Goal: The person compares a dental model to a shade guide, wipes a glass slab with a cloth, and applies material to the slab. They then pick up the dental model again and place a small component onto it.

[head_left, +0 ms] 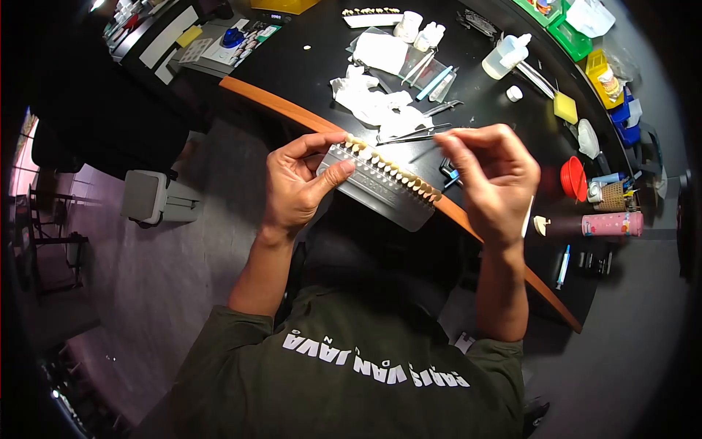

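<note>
My left hand [301, 175] is closed on one end of a dental shade guide [380, 192], a grey holder with a row of tooth-shaped tabs along its upper edge. The thumb presses on its front face, and the holder slants down to the right above the table edge. To the right of it, my right hand [497, 175] is raised with thumb and fingers pinched together. A thin dark sliver [423, 156] shows at those fingertips; I cannot tell what it is. Just beyond the guide, dark slender instruments [417, 136] lie beside crumpled white tissue [373, 99].
The black table [292, 69] has an orange-brown edge [281, 104]. On it stand a clear bottle [504, 57], small white bottles [429, 36], a red bowl [573, 178] and a pink patterned cylinder [613, 224]. A grey bin [145, 197] stands on the floor at left.
</note>
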`<state>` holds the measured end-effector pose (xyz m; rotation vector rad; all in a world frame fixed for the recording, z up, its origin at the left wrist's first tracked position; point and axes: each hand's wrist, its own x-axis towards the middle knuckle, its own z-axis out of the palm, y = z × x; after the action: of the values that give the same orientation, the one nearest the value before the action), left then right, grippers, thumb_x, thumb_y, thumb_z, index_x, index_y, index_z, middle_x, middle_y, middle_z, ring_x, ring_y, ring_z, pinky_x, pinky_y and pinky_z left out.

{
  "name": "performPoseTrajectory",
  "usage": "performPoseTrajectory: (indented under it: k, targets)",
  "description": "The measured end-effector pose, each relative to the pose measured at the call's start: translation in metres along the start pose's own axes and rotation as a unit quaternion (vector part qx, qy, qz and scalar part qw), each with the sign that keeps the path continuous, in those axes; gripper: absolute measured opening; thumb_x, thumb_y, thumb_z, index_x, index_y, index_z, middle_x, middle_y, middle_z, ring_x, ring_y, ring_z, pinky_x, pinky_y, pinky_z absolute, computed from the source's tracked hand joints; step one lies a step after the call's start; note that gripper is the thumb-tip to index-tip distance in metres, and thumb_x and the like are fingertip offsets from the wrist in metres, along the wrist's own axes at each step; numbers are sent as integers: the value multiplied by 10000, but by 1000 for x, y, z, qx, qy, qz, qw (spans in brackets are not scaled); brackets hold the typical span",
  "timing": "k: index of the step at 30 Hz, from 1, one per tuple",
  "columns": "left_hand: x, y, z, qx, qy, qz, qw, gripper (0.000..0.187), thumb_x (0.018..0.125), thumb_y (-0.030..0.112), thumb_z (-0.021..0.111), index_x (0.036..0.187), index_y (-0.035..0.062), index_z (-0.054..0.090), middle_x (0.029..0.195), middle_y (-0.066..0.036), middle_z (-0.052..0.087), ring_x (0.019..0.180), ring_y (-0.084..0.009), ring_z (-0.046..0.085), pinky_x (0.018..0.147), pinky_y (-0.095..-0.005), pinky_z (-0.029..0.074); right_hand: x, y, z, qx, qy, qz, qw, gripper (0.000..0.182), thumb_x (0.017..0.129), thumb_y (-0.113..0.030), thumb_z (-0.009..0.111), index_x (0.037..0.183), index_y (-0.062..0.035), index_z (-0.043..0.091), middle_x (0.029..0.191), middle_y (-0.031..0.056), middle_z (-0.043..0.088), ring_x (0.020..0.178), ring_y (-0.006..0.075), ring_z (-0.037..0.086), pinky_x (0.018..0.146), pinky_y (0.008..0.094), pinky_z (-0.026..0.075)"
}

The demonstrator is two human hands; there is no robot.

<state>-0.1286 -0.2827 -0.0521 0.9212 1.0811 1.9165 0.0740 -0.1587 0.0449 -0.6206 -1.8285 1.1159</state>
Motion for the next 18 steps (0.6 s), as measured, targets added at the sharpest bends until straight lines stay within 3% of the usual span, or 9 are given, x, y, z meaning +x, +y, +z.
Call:
performPoseTrajectory:
  k: [4,6,9,12,18]
  targets:
    - [-2,1,3,5,-11,6,1000,369,869,-77,791,1221,-69,680,1127,-136,743,1019,-152,707,933,-278,570,-3,19,35,-2,-10,-1,1000,83,891,-29,807,907,17,740,841,77,756,751,102,707,675,250,546]
    - [-3,1,2,5,-22,9,1000,368,870,-79,789,1221,-68,680,1135,-140,745,1032,-154,710,941,-280,570,-4,17,38,-34,-43,30,998,95,926,-8,790,960,34,711,918,95,761,851,109,714,777,237,558]
    - [-4,1,0,3,-28,-3,1000,359,873,-88,784,1217,-69,682,1148,-148,746,1048,-156,714,942,-277,575,-4,28,44,-31,-24,3,999,81,881,-32,811,903,14,748,823,74,759,740,106,703,665,257,544]
    - [-4,-1,0,2,-31,-2,1000,355,875,-97,778,1215,-71,681,1150,-148,745,1054,-156,711,948,-278,575,-5,30,46,-41,-16,-20,999,83,869,-31,817,898,12,752,820,81,762,732,107,698,666,265,546]
    - [-5,-3,3,-6,-28,15,999,331,894,-92,772,1214,-64,692,1117,-116,745,1042,-127,701,903,-242,584,-5,13,40,-85,-160,62,981,169,883,-61,800,1014,40,763,922,149,793,812,183,766,740,309,595]
